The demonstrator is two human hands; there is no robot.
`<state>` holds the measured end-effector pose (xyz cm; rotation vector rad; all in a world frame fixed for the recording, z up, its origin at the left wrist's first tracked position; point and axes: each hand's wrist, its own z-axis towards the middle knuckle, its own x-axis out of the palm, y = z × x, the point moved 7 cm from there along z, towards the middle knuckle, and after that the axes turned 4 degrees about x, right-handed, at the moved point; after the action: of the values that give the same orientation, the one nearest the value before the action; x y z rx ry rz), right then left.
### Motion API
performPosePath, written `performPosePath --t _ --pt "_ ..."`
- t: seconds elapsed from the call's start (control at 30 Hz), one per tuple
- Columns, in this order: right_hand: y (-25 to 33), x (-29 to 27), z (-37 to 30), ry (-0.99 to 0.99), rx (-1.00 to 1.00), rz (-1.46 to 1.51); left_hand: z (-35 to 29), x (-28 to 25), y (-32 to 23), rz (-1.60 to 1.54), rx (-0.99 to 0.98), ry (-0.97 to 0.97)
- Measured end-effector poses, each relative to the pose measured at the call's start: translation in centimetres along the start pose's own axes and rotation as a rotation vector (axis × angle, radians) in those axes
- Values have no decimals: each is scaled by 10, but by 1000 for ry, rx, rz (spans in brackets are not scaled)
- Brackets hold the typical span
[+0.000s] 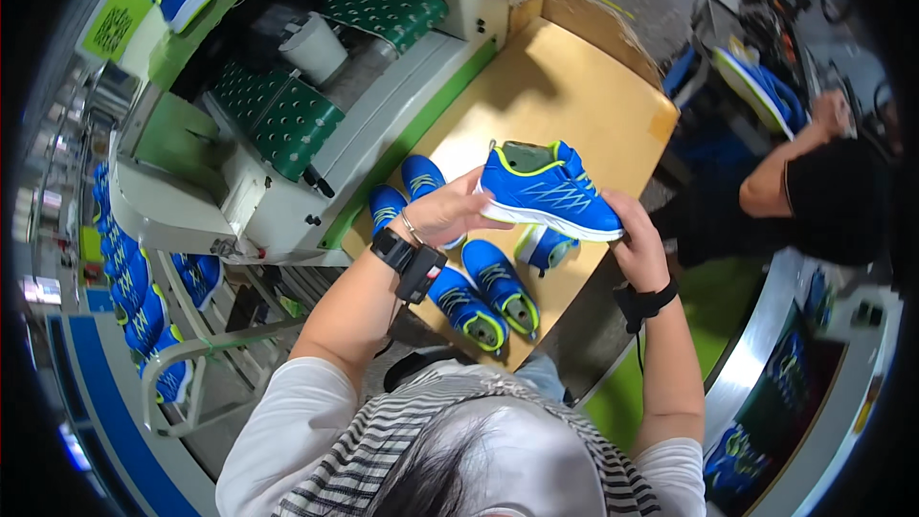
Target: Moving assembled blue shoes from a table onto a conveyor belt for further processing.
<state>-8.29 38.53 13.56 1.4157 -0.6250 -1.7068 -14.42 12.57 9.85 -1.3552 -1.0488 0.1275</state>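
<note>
Near frame centre, left hand (450, 211) and right hand (638, 244) grip a blue sneaker (550, 193) — heel and toe — above the counter (598, 86).

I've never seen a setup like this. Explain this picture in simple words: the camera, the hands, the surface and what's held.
There is no robot here, just a person working bare-handed. The single picture comes from a wide fisheye camera on that person's head, looking down, so straight edges bend. The left hand supports a blue shoe at its heel; the right hand grips its toe. Several other blue shoes lie on the tan work surface. Beyond it, to the left, stands a machine with green belts; at right, another person's arm shows.
</note>
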Motion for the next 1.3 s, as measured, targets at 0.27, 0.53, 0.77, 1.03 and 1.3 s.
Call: performPosePath --t 0.27,0.53,0.77,1.03,1.3 --pt "73 13 -65 -22 -27 38 -79 24 29 -523 -228 247" --pt "52 64 -93 40 295 674 -118 28 20 -4 -39 -31" --pt "62 82 -93 122 263 708 -143 17 8 155 33 -105" --pt "68 84 -90 175 285 705 -154 12 4 143 -43 26" --pt "-29 113 -76 -232 549 724 -163 -6 25 -275 -84 -283"
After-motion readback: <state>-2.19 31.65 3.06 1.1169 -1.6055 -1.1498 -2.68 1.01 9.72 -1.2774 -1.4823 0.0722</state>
